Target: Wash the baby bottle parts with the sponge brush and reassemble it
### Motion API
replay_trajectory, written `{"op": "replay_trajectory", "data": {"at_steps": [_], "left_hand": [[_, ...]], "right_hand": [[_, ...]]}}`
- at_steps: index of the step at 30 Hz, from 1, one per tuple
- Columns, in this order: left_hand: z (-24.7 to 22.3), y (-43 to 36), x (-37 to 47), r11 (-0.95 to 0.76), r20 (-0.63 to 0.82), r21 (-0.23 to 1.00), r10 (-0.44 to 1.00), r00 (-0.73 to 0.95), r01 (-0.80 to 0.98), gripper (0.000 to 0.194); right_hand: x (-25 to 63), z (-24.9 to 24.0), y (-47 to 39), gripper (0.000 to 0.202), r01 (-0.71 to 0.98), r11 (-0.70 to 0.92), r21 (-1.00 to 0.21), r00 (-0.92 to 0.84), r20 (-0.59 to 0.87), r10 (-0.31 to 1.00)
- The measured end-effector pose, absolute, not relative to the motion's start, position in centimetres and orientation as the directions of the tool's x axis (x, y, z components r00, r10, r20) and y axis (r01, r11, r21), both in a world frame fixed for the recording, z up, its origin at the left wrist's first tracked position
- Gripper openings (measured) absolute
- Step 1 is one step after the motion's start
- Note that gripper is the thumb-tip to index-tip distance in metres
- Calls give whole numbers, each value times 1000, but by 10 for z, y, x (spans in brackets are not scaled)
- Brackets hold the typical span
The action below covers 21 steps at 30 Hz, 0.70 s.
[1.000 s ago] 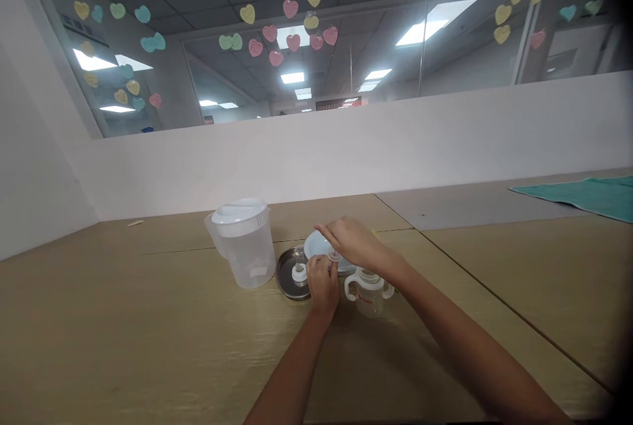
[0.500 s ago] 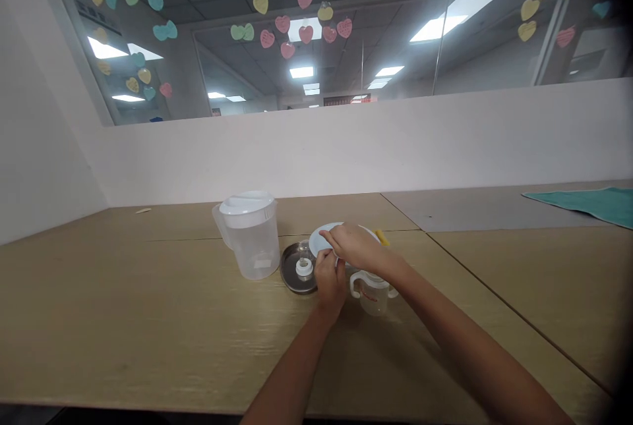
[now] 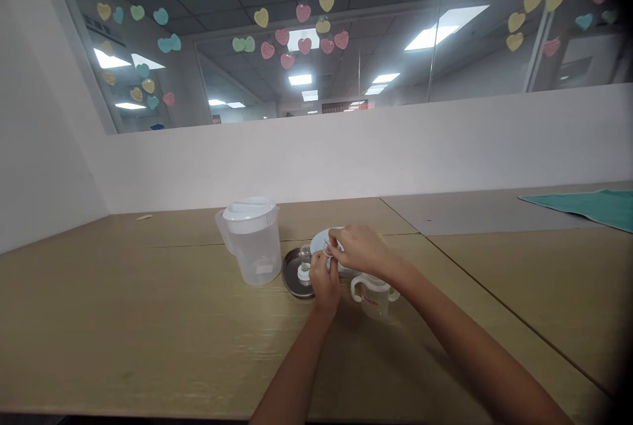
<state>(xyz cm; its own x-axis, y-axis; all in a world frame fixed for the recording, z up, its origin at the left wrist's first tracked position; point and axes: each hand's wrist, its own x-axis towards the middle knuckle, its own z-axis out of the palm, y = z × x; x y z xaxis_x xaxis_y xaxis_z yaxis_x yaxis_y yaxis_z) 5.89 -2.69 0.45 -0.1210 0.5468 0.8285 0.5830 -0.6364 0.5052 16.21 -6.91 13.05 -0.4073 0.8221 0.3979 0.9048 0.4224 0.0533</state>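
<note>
Both hands meet over the near edge of a white plate [image 3: 319,240]. My left hand [image 3: 326,283] has its fingers closed round a small clear piece [image 3: 327,248], whose shape is hard to make out. The fingers of my right hand [image 3: 359,248] pinch at the top of that same piece. Left of my hands, a round metal dish [image 3: 291,280] carries a clear bottle part with a white ring [image 3: 304,272]. Below my right wrist stands a clear two-handled cup [image 3: 374,300].
A lidded translucent pitcher [image 3: 257,250] stands left of the metal dish. On the far right lies a green cloth [image 3: 593,207]. A small flat scrap [image 3: 144,217] rests near the back left, before a white wall [image 3: 321,161] with a window above.
My right hand's fingers have curled inward from a flatter pose over the left hand, and the small clear piece now shows between them. The camera view has shifted slightly.
</note>
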Motion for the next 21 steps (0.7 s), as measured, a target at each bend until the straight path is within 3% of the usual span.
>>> {"op": "replay_trajectory", "data": {"at_steps": [10,14,21], "left_hand": [[8,-28,56,-615,821,522,550,-154,591,20],[6,-29,58,-599,810,519,573,-126,610,22],[3,-29,62,-594,798,516,595,-96,617,26]], "right_hand": [[161,120,-50,15,738,673,-58,-542,542,642],[160,123,-57,17,743,659,-117,-479,594,646],[157,135,-76,15,768,635,-87,-367,752,548]]}}
